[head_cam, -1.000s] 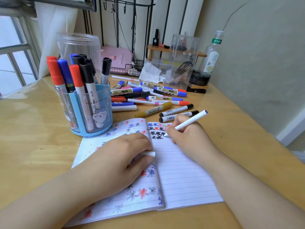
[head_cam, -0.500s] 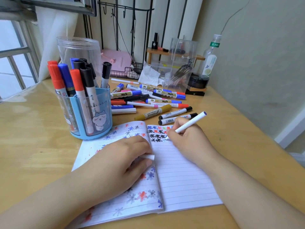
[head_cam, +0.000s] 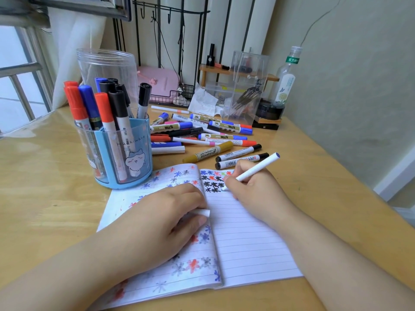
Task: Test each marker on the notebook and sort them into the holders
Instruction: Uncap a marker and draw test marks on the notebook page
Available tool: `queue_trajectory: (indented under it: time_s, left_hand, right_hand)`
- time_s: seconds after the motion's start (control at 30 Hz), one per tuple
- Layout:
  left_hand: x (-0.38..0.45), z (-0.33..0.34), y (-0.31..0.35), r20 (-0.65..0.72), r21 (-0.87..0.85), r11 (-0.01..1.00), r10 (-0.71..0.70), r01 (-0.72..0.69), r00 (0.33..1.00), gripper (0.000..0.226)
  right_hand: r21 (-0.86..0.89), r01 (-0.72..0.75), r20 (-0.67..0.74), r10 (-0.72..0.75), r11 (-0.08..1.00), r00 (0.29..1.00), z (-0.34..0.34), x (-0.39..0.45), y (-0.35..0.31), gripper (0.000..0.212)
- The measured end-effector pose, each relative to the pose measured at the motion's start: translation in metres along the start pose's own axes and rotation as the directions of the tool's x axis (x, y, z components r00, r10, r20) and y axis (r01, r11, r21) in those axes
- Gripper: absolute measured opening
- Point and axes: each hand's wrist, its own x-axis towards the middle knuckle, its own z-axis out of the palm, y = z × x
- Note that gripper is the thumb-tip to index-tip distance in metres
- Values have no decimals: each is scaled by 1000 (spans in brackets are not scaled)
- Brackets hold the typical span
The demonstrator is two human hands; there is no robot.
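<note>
An open lined notebook point(head_cam: 249, 243) lies on the wooden desk, with blue, red and black star marks on both pages. My right hand point(head_cam: 253, 189) grips a thin white marker point(head_cam: 258, 168) whose tip touches the right page beside the black stars. My left hand point(head_cam: 161, 223) rests on the left page and holds the marker's white cap point(head_cam: 202, 212) between fingers and thumb. A blue holder point(head_cam: 125, 156) at the notebook's upper left carries several red, blue and black markers. A clear holder point(head_cam: 107, 70) stands behind it. Loose markers point(head_cam: 202, 135) lie in a pile beyond the notebook.
A clear organizer box point(head_cam: 244, 88), a crumpled tissue point(head_cam: 202, 102), a glass bottle point(head_cam: 286, 79) and a small black jar point(head_cam: 269, 110) stand at the back right. A pink case point(head_cam: 161, 83) sits in a wire basket against the wall. A window is at the left.
My right hand has shifted slightly down the page with the white marker, its tip now by the lower black stars. My left hand stays in place with the cap.
</note>
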Motion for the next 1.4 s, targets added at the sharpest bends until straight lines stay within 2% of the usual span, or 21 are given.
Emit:
queue_trajectory:
  time_s: [0.13, 0.23, 0.33, 0.43, 0.5, 0.6, 0.77, 1.2, 1.4]
  left_hand:
    - [-1, -1, 2, -3, -8, 1000, -9, 9, 1000, 32]
    - [-1, -2, 2, -44, -30, 999, -42, 41, 998, 35]
    - [-1, -3, 2, -151, -57, 991, -130, 123, 980, 28]
    - [0, -8, 6, -234, -104, 978, -200, 180, 951, 18]
    - [1, -9, 9, -240, -128, 971, -226, 200, 944, 17]
    - [1, -9, 11, -244, -155, 969, -227, 193, 943, 21]
    - [1, -11, 12, -261, -190, 961, -248, 203, 933, 24]
    - [0, -11, 11, -270, -165, 969, -224, 184, 936, 25]
    - [1, -10, 10, -275, -168, 972, -205, 163, 939, 21]
  right_hand:
    - [-34, 0, -21, -1, 999, 1000, -4, -1, 0, 27]
    - [36, 9, -69, -7, 999, 998, -5, -4, -2, 29]
    - [282, 78, -73, -60, 956, 996, -10, -9, -12, 24]
    - [579, 70, 41, -115, 813, 993, -16, -16, -29, 16]
    - [648, 50, 87, -139, 760, 987, -17, -21, -39, 7]
    - [651, 41, 104, -143, 758, 984, -13, -28, -46, 7]
    - [617, 25, 123, -127, 786, 984, -8, -32, -50, 21]
    - [632, 4, 119, -102, 775, 988, -6, -36, -53, 21]
    - [610, -24, 193, -118, 792, 974, -4, -37, -50, 20]
